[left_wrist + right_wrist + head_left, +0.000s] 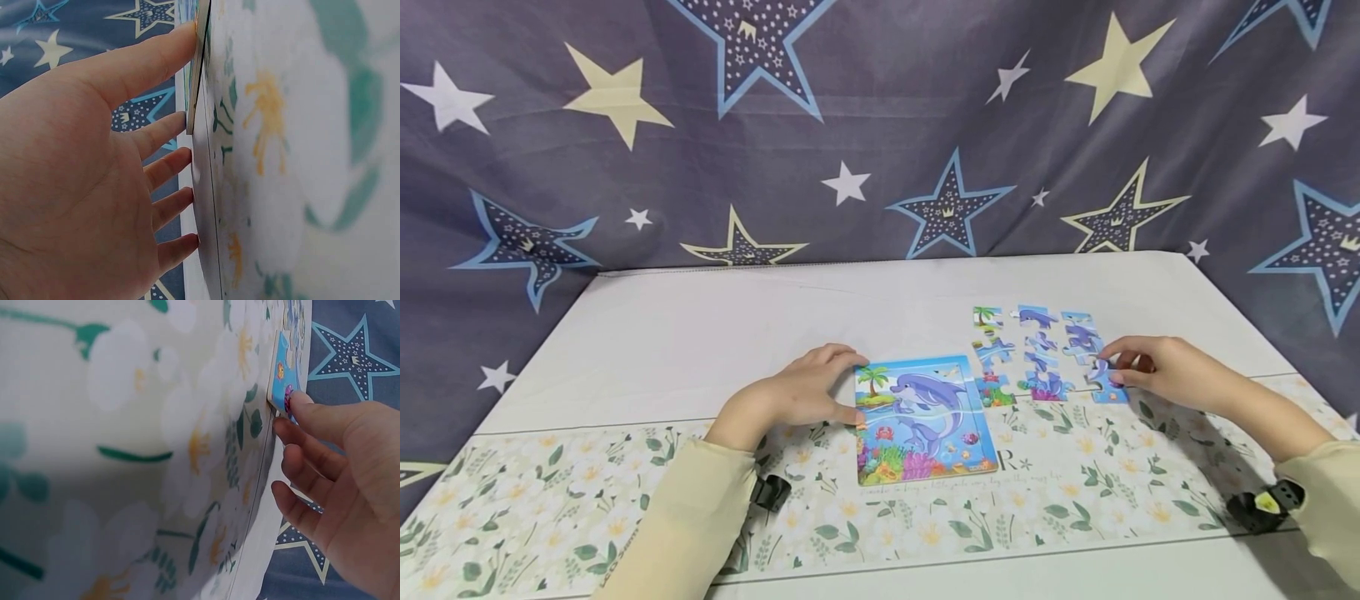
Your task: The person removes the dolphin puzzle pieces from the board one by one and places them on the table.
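A dolphin picture board (917,417) lies flat in front of me. My left hand (808,387) is at its left side, with the thumb against the left edge and the index finger at the far left corner; its other fingers are spread and nearly straight in the left wrist view. To the board's right lie several jigsaw pieces (1041,342) in three loose columns. At the near end of the right column, my right hand (1157,367) pinches a jigsaw piece (281,375) with thumb and index finger. Its other fingers are curled in.
Beneath everything is a white table (700,333) with a flowered strip (820,517) across its front. A dark star-patterned cloth (865,108) hangs behind and at the sides. Each wrist carries a black strap device (771,493).
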The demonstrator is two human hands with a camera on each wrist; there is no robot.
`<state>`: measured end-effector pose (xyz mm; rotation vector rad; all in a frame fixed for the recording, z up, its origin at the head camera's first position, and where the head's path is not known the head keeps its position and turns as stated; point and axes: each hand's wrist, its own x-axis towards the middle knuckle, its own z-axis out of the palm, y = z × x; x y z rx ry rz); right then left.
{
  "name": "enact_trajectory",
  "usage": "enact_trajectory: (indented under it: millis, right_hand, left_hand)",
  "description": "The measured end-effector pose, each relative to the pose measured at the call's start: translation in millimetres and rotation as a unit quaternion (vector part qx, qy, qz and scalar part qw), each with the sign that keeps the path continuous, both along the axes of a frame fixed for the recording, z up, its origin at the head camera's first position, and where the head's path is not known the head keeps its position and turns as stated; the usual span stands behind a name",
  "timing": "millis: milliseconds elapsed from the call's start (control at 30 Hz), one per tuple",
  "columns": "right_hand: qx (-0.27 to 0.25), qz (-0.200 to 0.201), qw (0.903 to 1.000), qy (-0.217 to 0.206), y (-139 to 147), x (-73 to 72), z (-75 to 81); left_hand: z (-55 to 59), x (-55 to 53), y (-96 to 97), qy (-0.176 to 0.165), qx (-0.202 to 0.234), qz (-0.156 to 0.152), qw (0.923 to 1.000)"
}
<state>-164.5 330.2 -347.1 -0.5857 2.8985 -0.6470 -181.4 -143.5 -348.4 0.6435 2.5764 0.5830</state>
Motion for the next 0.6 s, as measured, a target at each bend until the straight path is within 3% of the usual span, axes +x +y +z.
enact_trajectory:
  millis: [400,600]
  right_hand:
    - [0.008,-0.019,0.9998,0.004,-1.6,0.4,-1.2]
    - [0.014,-0.028,0.9995,0.008,-3.9,0.5,0.4]
  left_hand:
    - [8.6,4.7,1.9,0.005,0.006,-0.007,0.9999]
    - [6.6,3.4,1.9,0.006,0.003,-0.007,1.0000]
